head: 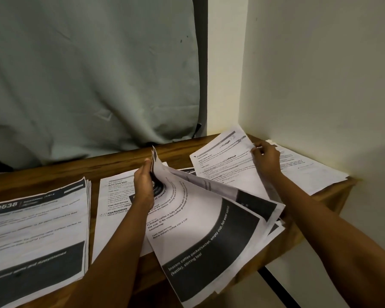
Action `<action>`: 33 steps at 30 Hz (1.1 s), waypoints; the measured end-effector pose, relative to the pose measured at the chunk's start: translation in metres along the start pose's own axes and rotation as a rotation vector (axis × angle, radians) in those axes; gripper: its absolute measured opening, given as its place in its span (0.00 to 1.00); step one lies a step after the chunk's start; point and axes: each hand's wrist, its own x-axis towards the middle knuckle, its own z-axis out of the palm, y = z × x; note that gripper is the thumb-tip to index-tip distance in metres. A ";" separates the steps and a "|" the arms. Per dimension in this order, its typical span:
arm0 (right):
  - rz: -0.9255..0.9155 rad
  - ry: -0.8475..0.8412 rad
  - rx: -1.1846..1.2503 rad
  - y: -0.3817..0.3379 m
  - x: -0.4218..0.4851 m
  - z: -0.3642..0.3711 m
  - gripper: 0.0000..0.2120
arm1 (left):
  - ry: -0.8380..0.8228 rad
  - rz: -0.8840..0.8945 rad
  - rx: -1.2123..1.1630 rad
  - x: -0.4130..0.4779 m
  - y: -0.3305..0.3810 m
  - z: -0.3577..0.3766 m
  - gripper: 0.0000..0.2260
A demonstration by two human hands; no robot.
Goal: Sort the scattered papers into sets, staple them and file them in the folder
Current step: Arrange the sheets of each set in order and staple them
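Observation:
My left hand grips the top corner of a fanned bundle of printed sheets, lifted and curling over the table's front edge. My right hand pinches the edge of a single text sheet, raised and tilted near the back right. A stack headed 3638 lies at the left. Another sheet pile lies in the middle, partly under my left arm. More sheets lie flat in the right corner. No stapler or folder is in view.
The wooden table stands against a grey curtain at the back and a pale wall on the right. Its right end stops at the wall corner; floor shows below.

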 end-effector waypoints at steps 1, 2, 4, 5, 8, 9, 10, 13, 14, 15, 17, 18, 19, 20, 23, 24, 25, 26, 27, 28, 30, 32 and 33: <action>-0.019 -0.025 0.007 0.000 -0.001 0.000 0.08 | -0.001 0.016 0.009 -0.002 0.001 0.001 0.11; -0.031 -0.047 0.012 -0.001 -0.003 0.001 0.08 | -0.001 0.034 0.021 -0.004 0.001 0.003 0.11; -0.045 -0.077 0.042 -0.003 -0.005 0.002 0.09 | -0.001 0.059 0.046 -0.006 0.000 0.005 0.12; -0.050 -0.090 0.066 -0.003 -0.006 0.003 0.08 | -0.002 0.062 0.055 -0.007 0.000 0.005 0.11; -0.063 -0.116 0.107 -0.006 -0.009 0.006 0.09 | -0.004 0.060 0.063 -0.008 -0.001 0.005 0.10; -0.073 -0.112 0.106 -0.006 -0.009 0.006 0.09 | -0.004 0.060 0.065 -0.008 -0.001 0.005 0.10; -0.079 -0.103 0.100 -0.006 -0.009 0.007 0.10 | -0.005 0.060 0.063 -0.008 -0.001 0.005 0.10; -0.128 -0.047 0.071 -0.011 -0.010 0.006 0.10 | -0.009 0.049 0.067 -0.009 0.000 0.006 0.10; -0.158 -0.023 0.036 -0.012 -0.012 0.005 0.09 | -0.007 0.042 0.074 -0.008 0.000 0.006 0.10; -0.192 -0.003 -0.013 -0.013 -0.014 0.005 0.09 | -0.002 0.037 0.081 -0.009 0.000 0.005 0.10; -0.277 0.005 -0.166 -0.015 -0.016 0.004 0.09 | 0.011 0.045 0.104 -0.008 0.000 0.005 0.11; -0.315 -0.014 -0.273 -0.014 -0.016 0.003 0.09 | 0.012 0.053 0.125 -0.007 -0.001 0.005 0.14; -0.332 -0.051 -0.380 -0.013 -0.014 0.003 0.09 | 0.005 0.064 0.150 -0.007 -0.002 0.004 0.16; -0.320 -0.094 -0.454 -0.012 -0.013 0.003 0.09 | -0.005 0.079 0.179 -0.007 -0.002 0.005 0.18; -0.110 -0.212 -0.291 -0.011 -0.011 0.000 0.11 | -0.039 0.144 0.307 -0.009 -0.002 0.006 0.19; -0.018 -0.253 -0.179 -0.011 -0.010 -0.002 0.13 | -0.051 0.166 0.330 -0.010 -0.002 0.005 0.19; 0.086 -0.306 -0.110 -0.012 -0.008 -0.004 0.17 | -0.069 0.180 0.328 -0.012 -0.001 0.005 0.18; 0.181 -0.384 -0.092 -0.014 -0.006 -0.008 0.19 | -0.093 0.191 0.314 -0.014 -0.001 0.005 0.16; 0.273 -0.489 -0.102 -0.018 -0.004 -0.012 0.19 | -0.131 0.205 0.304 -0.015 -0.001 0.004 0.14; 0.350 -0.603 -0.102 -0.020 -0.002 -0.016 0.17 | -0.188 0.230 0.326 -0.014 -0.001 0.002 0.11; 0.380 -0.718 -0.098 -0.021 0.004 -0.019 0.18 | -0.304 0.270 0.442 -0.010 -0.001 -0.002 0.04; 0.249 -0.672 -0.178 -0.016 0.009 -0.019 0.23 | -0.358 0.236 0.542 -0.005 0.001 -0.005 0.04; 0.184 -0.622 -0.199 -0.012 0.012 -0.019 0.24 | -0.371 0.212 0.589 -0.003 0.003 -0.007 0.05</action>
